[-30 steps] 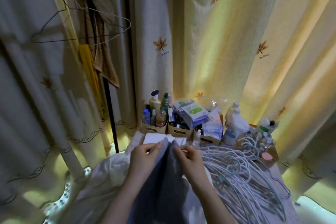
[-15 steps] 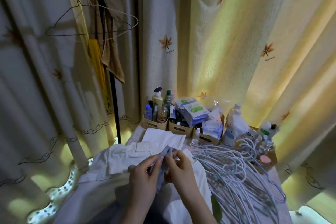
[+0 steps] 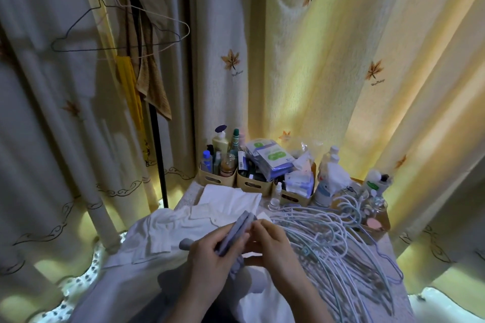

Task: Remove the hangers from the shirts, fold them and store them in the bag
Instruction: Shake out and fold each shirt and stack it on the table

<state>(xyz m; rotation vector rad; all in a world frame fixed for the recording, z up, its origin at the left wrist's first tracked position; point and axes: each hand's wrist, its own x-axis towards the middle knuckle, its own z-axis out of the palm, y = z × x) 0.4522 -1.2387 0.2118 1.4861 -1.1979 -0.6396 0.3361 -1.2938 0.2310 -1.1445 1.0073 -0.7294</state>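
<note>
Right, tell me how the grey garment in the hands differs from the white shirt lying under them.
The grey garment is grey, the white shirt white. The grey garment is folded into a narrow strip and held up; the white shirt lies spread out flat. The left hand and right hand grip the grey garment; neither grips the white shirt. Neither is on a hanger.
</note>
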